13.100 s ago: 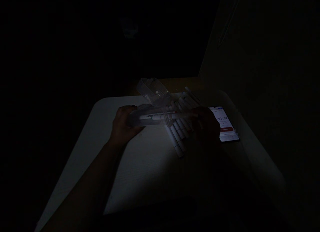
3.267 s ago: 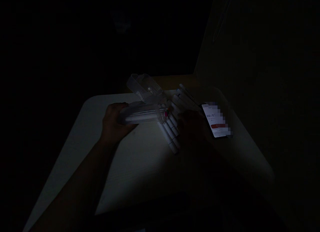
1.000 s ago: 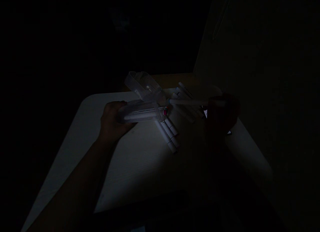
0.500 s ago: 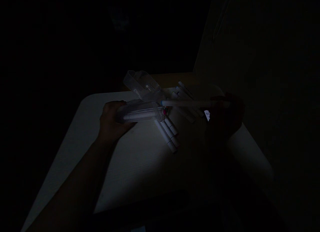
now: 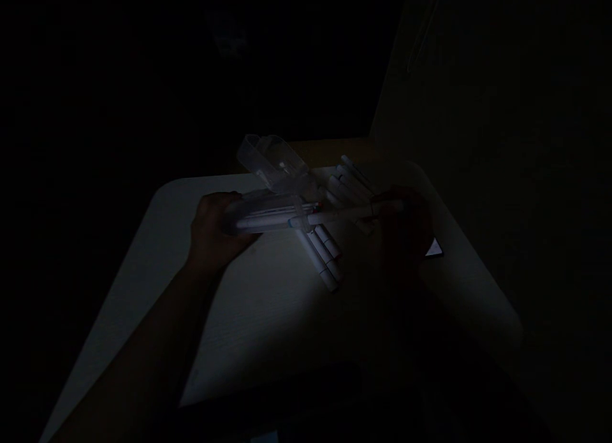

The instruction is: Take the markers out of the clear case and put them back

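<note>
In dim light my left hand (image 5: 213, 229) is wrapped round the base of a clear plastic marker case (image 5: 258, 201), which lies on its side with its mouth to the right. Its hinged lid (image 5: 273, 159) hangs open at the top. Several white markers are inside the case. My right hand (image 5: 404, 229), mostly in shadow, grips a white marker (image 5: 342, 215). The blue end of that marker reaches into the case's mouth. Loose white markers (image 5: 321, 258) lie below the case, and more markers (image 5: 351, 181) lie behind my right hand.
A pale table (image 5: 253, 303) with rounded corners carries everything. Beside my right hand lies a lit phone-like screen (image 5: 434, 248), partly covered. A dark object (image 5: 287, 385) sits at the near edge. A thin cord (image 5: 423, 32) hangs at the upper right.
My right hand has moved left and slightly down, carrying the marker's blue end into the case's mouth. More of the lit screen's edge shows on the right. My left hand stays put.
</note>
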Demonstrator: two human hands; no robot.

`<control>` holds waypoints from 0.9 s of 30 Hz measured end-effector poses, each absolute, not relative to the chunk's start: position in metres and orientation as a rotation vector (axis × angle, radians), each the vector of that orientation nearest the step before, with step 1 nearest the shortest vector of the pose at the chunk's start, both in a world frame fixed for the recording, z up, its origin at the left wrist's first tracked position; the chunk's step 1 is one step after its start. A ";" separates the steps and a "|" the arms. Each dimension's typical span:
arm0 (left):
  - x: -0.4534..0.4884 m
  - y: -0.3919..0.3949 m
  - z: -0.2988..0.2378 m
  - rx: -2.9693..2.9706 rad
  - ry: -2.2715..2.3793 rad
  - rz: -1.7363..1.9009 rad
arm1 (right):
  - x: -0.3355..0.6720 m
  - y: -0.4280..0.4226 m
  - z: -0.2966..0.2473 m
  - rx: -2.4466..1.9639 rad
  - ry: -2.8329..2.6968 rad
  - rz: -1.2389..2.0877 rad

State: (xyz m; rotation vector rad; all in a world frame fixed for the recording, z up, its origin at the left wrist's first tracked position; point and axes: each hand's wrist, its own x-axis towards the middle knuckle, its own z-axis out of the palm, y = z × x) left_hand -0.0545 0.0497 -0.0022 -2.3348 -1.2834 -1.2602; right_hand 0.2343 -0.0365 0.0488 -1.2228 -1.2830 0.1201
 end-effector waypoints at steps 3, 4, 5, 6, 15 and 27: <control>-0.055 0.049 -0.002 -2.342 -1.305 -1.237 | 0.235 -0.036 0.047 -1.239 -1.254 0.151; -0.054 0.049 -0.002 -2.342 -1.320 -1.227 | 0.235 -0.036 0.046 -1.240 -1.252 0.150; -0.054 0.049 -0.001 -2.341 -1.332 -1.220 | 0.235 -0.035 0.045 -1.238 -1.255 0.151; -0.054 0.048 -0.001 -2.339 -1.340 -1.216 | 0.235 -0.034 0.044 -1.231 -1.263 0.156; -0.052 0.048 0.000 -2.337 -1.319 -1.236 | 0.225 -0.027 0.037 -1.128 -1.272 0.219; -0.052 0.046 0.000 -2.328 -1.373 -1.228 | 0.220 -0.032 0.035 -1.156 -1.550 0.325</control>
